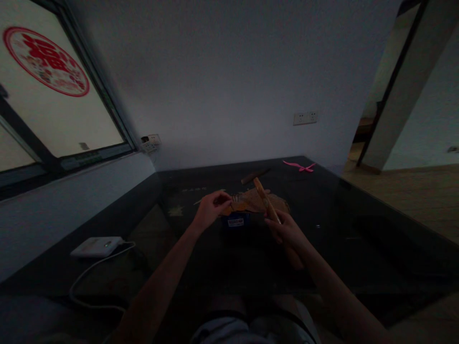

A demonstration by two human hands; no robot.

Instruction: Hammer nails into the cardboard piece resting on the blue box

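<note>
The scene is dim. My left hand [211, 208] is closed in a pinch on the left edge of a tan, flat woven or wooden piece [256, 200] that lies on the dark glass table [337, 224]. My right hand [287, 229] is wrapped round a light wooden stick [265, 203], which slants up and away over the tan piece. Under the piece sits a small blue box [236, 220] with a white label. What the tan piece is I cannot make out exactly.
A dark rod [254, 176] and a pink ribbon-like strip [299, 166] lie at the table's far side. A white device [95, 246] with a white cable [86, 282] rests at the left. A window [53, 95] is on the left, a doorway [376, 129] on the right.
</note>
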